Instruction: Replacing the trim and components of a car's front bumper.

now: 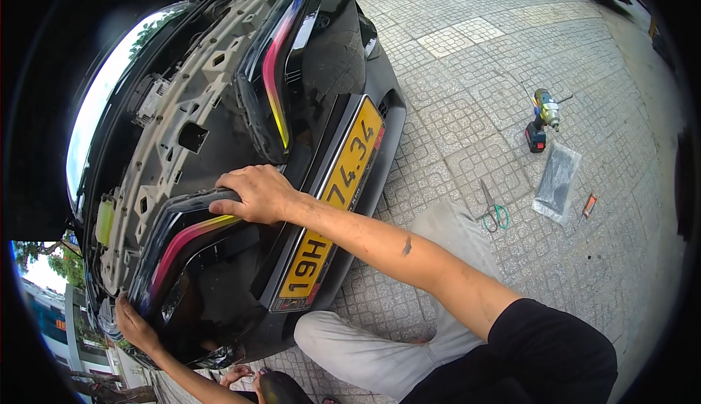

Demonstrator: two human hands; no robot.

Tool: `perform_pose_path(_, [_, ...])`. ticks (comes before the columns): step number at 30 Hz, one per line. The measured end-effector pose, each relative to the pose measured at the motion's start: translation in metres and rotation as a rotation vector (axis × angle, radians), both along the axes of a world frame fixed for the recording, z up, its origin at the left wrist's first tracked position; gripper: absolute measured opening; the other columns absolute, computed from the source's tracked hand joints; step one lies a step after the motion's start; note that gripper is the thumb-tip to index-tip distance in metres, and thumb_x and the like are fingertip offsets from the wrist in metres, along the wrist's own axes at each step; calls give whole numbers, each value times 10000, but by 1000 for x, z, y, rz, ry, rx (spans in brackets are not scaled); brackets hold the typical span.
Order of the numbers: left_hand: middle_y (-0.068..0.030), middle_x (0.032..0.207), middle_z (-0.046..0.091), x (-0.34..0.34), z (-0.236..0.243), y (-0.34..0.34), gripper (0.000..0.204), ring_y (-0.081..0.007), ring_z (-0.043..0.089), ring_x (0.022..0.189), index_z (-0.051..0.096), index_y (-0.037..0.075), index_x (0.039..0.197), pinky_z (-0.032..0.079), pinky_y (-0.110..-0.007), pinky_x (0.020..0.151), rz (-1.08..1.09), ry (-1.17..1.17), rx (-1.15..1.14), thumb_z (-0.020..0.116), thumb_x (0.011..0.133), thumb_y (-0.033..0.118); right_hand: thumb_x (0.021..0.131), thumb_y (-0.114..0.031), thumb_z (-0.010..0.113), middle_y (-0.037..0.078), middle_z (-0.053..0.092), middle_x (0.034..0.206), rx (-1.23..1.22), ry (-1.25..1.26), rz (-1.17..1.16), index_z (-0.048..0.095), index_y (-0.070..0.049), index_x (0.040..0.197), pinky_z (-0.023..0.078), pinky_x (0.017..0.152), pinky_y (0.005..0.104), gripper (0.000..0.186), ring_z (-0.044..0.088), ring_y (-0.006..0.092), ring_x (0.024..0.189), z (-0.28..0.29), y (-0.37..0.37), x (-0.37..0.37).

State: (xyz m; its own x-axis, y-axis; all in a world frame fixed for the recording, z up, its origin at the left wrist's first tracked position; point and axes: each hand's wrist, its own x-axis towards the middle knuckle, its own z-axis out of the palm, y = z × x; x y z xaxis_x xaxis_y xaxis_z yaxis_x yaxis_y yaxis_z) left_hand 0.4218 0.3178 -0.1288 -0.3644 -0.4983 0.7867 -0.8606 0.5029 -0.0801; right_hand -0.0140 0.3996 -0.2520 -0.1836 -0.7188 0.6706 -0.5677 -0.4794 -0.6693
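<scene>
- Right hand: thumb and fingers apart, laid over inner end of curved black light strip with pink-to-yellow band; left hand at its outer end; cannot tell whether clamped.
- Grey patterned stone paving.
- Black car, front end, strip lying along near side.
- Matching strip, far side.
- Yellow rectangular number plate, black frame.
- Green-and-black cordless drill, on paving.
- Clear plastic packet, dark contents, near drill.
- Green-handled metal scissors.
- Small orange object, beside packet; kind unclear.
</scene>
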Motion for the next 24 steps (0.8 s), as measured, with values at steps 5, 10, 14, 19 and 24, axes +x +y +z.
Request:
perform_pose_path(5, [-224,1077,682,5,1,-4,494,-390,636,1009,660,-52,1149,461,-430,890,-16,-8,-14,348,1094,327,914,-737,488,186,727,977,-58,-23,-17,721,-7,1056,542,825,482,779,690,381,990,-3,-3,2])
perform_pose_path(10, [-227,1089,683,7,0,-5,500,-391,636,1022,661,-54,1156,461,-427,903,4,6,5,351,1093,333,917,-732,491,184,728,973,-68,-24,-21,719,-3,1053,541,828,481,776,691,381,986,-3,-3,2])
perform_pose_path(14, [-234,1114,688,9,3,-5,518,-391,639,1050,664,-65,1169,462,-428,926,18,1,16,352,1093,342,914,-739,490,182,727,948,-112,-41,-43,719,1,1041,545,809,482,785,694,384,963,-2,-2,2])
perform_pose_path(19, [-242,1108,688,4,-2,-4,546,-400,639,1040,666,-72,1163,463,-445,919,14,13,-9,349,1095,368,916,-735,480,171,724,1067,26,3,19,700,1,1131,539,845,476,798,689,367,1019,-2,2,-4])
perform_pose_path(24, [-249,1073,680,3,2,-6,571,-411,629,1004,662,-74,1133,458,-454,900,19,1,-22,329,1098,389,924,-667,549,180,715,1011,-45,-16,26,706,13,1090,549,830,462,717,693,374,966,-3,2,-2])
